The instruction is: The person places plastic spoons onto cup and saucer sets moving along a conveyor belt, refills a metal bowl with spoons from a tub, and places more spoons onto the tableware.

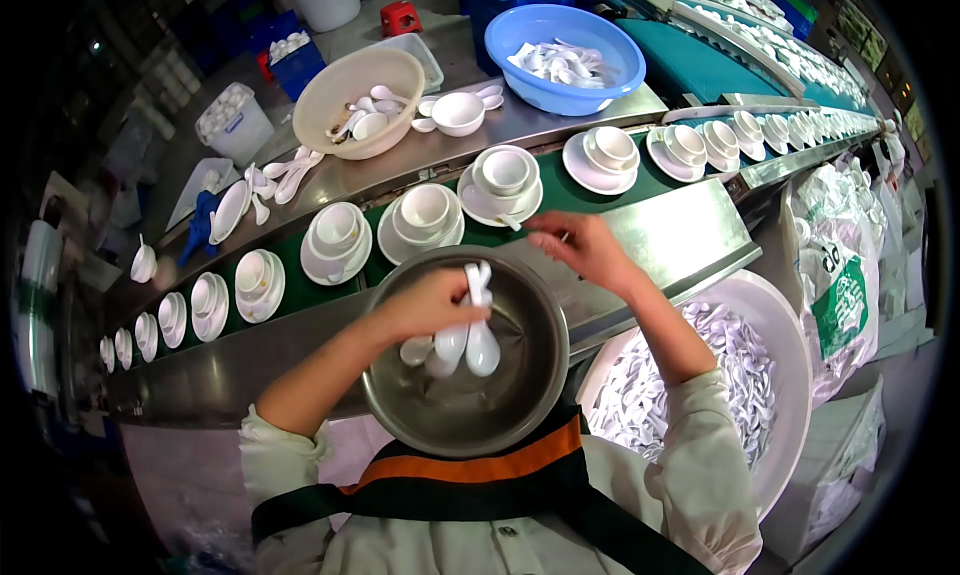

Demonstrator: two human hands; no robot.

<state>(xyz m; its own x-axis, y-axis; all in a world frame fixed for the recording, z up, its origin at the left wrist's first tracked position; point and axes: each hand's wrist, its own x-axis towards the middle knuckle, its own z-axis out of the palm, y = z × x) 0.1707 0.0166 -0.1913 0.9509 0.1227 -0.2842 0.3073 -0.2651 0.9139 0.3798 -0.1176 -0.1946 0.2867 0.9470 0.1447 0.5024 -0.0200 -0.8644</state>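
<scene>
My left hand is closed around several white soup spoons, their bowls hanging down over a round metal basin in front of me. To the right, my right hand hovers at the front edge of a saucer that carries stacked white bowls. Its thumb and fingers are curled but apart. A small white spoon handle sticks out over that saucer's rim, just short of the fingertips. Other saucers with stacked bowls, such as one set, stand in a row along the green conveyor belt.
A blue basin and a beige basin with spoons stand behind the belt, a loose bowl between them. At my right is a large tub full of spoons, beside a plastic sack. A metal ledge borders the belt.
</scene>
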